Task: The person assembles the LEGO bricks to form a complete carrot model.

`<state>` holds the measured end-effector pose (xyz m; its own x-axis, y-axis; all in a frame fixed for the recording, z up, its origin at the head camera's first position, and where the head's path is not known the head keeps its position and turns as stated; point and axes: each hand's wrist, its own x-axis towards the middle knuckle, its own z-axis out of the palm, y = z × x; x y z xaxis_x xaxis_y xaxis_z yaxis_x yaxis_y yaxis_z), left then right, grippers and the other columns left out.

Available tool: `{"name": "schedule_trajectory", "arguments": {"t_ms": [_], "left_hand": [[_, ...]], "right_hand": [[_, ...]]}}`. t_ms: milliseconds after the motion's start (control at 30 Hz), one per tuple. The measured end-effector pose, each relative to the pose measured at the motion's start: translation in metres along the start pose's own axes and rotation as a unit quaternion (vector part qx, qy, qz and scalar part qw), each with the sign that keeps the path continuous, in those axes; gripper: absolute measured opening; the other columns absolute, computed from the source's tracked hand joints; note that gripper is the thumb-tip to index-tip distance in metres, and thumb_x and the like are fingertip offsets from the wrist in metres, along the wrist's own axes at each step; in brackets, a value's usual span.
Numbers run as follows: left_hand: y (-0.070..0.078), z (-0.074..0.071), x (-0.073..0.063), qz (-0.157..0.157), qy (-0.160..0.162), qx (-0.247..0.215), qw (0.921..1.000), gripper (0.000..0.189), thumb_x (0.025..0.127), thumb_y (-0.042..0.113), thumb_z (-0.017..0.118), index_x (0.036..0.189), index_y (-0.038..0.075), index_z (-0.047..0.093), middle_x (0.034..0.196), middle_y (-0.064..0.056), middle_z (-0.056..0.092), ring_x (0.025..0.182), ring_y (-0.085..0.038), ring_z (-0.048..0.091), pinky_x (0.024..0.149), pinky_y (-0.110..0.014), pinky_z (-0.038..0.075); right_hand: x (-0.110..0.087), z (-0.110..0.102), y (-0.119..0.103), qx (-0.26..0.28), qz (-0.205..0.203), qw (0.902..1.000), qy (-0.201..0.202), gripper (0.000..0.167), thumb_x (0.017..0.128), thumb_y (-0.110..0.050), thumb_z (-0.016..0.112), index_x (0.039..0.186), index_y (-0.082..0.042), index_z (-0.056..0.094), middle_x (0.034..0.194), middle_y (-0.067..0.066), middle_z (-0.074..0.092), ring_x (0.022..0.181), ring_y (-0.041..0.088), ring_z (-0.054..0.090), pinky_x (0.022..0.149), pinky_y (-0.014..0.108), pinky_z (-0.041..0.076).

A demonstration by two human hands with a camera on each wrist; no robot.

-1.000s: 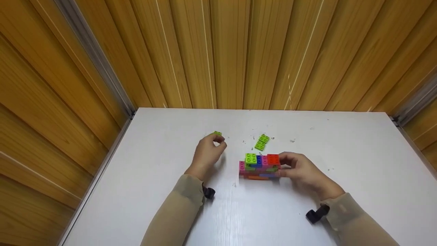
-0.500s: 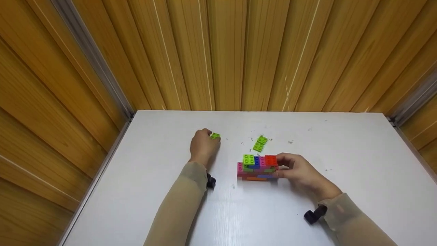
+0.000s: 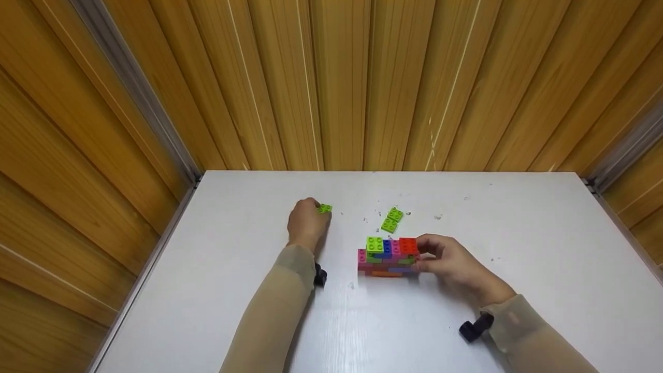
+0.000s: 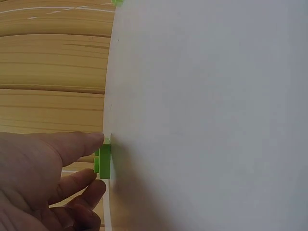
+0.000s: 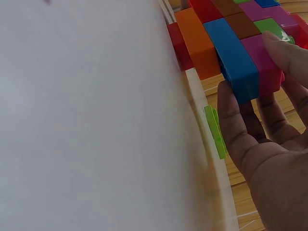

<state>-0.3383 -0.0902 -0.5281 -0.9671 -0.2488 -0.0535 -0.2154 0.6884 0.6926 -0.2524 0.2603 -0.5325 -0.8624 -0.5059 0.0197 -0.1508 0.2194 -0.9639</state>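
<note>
In the head view my left hand is at a lime-green toy brick on the table's left-middle. The left wrist view shows that green brick between the thumb at one end and the fingertips at the other. My right hand grips the right end of a stacked block of building bricks, with lime, blue, pink and red bricks on top. Up close in the right wrist view, the thumb presses a pink brick, and a finger is at the blue brick beside it.
Two more lime-green bricks lie end to end behind the stack on the white table. Small bits of debris are scattered around them. Wood-panelled walls stand behind and to the left.
My left hand has moved a little back and left and closed around the lone green brick, which was behind its fingers earlier. The right hand stays on the stack.
</note>
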Motion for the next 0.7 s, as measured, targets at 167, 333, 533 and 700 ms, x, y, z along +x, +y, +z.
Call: {"name": "schedule_trajectory", "arguments": {"t_ms": [167, 333, 533, 700], "left_hand": [[-0.002, -0.002, 0.0, -0.01, 0.002, -0.004, 0.9999, 0.029, 0.105, 0.018, 0.076, 0.128, 0.001, 0.078, 0.124, -0.015, 0.08, 0.117, -0.034, 0.077, 0.105, -0.049, 0.064], [-0.001, -0.002, -0.006, -0.009, 0.004, -0.023, 0.9997, 0.032, 0.103, 0.021, 0.08, 0.13, 0.004, 0.078, 0.127, -0.013, 0.079, 0.119, -0.032, 0.076, 0.106, -0.048, 0.063], [0.007, -0.003, -0.017, 0.002, -0.008, -0.064, 0.9979, 0.034, 0.1, 0.024, 0.085, 0.13, 0.008, 0.078, 0.128, -0.009, 0.079, 0.12, -0.028, 0.075, 0.107, -0.046, 0.063], [0.014, -0.005, -0.028, 0.028, -0.012, -0.088, 0.9956, 0.033, 0.098, 0.024, 0.084, 0.128, 0.011, 0.079, 0.129, -0.005, 0.078, 0.118, -0.025, 0.073, 0.105, -0.044, 0.061]], "right_hand": [[0.001, 0.001, 0.002, 0.005, -0.014, 0.9999, -0.007, 0.043, 0.095, 0.002, 0.084, 0.135, 0.011, 0.069, 0.125, -0.013, 0.079, 0.118, 0.008, 0.072, 0.108, 0.022, 0.058], [0.002, 0.001, 0.001, -0.005, -0.028, 0.9995, -0.009, 0.043, 0.096, 0.001, 0.084, 0.135, 0.011, 0.069, 0.125, -0.016, 0.079, 0.118, 0.006, 0.072, 0.106, 0.022, 0.058], [0.002, -0.001, 0.0, -0.016, -0.036, 0.9992, -0.004, 0.044, 0.096, -0.001, 0.086, 0.136, 0.006, 0.071, 0.127, -0.014, 0.08, 0.117, 0.008, 0.075, 0.105, 0.021, 0.06], [0.0, -0.001, 0.001, -0.028, -0.037, 0.9989, 0.011, 0.044, 0.094, -0.002, 0.088, 0.137, 0.002, 0.076, 0.129, -0.013, 0.079, 0.118, 0.007, 0.074, 0.106, 0.017, 0.058]]}}
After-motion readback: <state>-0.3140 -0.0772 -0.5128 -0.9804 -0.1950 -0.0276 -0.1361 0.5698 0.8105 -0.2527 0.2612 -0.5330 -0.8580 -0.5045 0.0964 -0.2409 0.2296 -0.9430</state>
